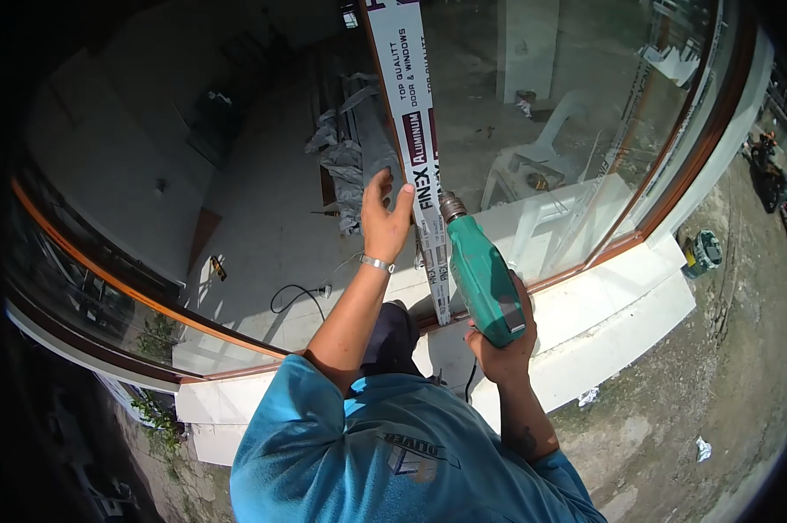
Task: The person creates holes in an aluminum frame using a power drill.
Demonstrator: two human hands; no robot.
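My right hand [508, 347] grips the handle of a green power drill [482, 277], its metal chuck pointing up toward an upright aluminium frame profile [417, 126]. The chuck end overlaps the profile's right edge in this view, and the drill's tip is hard to make out there. My left hand [386, 218] is raised at the profile's left edge. Its thumb lies over that edge, while the fingers are apart and slightly bent on the side of the doorway. Printed protective film in white and maroon covers the profile.
Glass panes in brown frames stand on both sides, with a white sill [616, 301] below. Inside, crumpled wrapping [345, 166] and a black cable [293, 296] lie on the floor. A white plastic chair [541, 148] shows behind the glass. Outside right sits a bucket [703, 251].
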